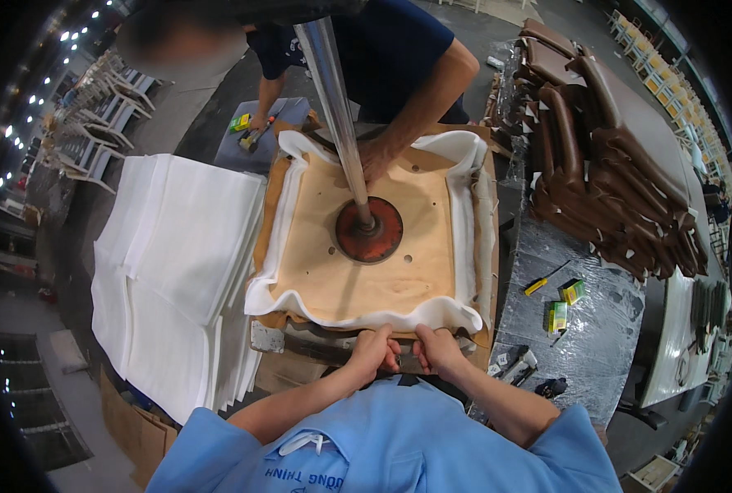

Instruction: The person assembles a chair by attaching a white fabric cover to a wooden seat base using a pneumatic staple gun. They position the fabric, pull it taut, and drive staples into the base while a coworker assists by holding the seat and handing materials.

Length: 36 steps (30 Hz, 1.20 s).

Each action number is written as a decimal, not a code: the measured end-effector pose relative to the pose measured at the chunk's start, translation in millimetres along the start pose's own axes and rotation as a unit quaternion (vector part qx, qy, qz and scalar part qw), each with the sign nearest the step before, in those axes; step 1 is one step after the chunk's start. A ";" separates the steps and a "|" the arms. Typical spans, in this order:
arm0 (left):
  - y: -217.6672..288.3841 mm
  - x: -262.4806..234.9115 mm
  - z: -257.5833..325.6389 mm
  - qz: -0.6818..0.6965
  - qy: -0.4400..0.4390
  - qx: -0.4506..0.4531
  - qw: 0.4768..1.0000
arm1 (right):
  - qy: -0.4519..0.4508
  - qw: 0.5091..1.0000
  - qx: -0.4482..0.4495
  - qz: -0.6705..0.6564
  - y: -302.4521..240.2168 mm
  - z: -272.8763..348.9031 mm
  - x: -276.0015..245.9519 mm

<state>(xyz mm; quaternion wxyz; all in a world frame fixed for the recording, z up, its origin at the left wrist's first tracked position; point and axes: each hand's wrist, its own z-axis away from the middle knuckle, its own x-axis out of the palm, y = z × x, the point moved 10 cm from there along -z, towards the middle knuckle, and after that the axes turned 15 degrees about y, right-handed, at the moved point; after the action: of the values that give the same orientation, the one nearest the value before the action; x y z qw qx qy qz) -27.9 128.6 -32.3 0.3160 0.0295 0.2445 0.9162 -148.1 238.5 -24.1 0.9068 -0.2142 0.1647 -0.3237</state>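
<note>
A square plywood seat board (366, 263) lies upside down on the bench, pressed by a round rust-red disc (369, 232) on a shiny metal pole (333, 107). White padding (357, 316) and tan fabric (277, 177) curl up around its edges. My left hand (372, 352) and my right hand (438, 349) sit side by side at the near edge, both pinching the fabric there. Across the bench, another person's hand (374, 158) rests on the far side of the board; their other hand (255, 127) holds a tool.
A stack of white sheets (177, 271) lies to the left. Finished brown seat cushions (604, 148) are piled at the right. Small yellow-green boxes (565, 302) and a yellow marker (536, 286) lie on a plastic-covered table (579, 345). Cardboard (136, 427) sits at lower left.
</note>
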 end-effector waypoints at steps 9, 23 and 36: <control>-3.0 -10.6 8.3 -0.013 0.008 0.135 0.991 | 0.066 0.986 -0.155 -0.001 9.1 3.5 -5.9; 7.6 -187.1 -19.1 0.283 0.019 -0.084 0.955 | -0.105 0.948 0.127 -0.273 15.6 57.5 112.8; 36.8 -187.5 -53.7 0.129 0.055 -0.111 0.984 | 0.002 0.952 0.224 -0.208 7.8 4.3 167.1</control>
<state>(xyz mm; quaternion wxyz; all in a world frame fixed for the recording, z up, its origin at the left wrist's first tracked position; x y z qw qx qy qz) 89.8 -30.8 -43.5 0.1824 -0.0249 0.1528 0.9710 -19.2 135.3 -51.1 0.8438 -0.0343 0.0418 -0.5339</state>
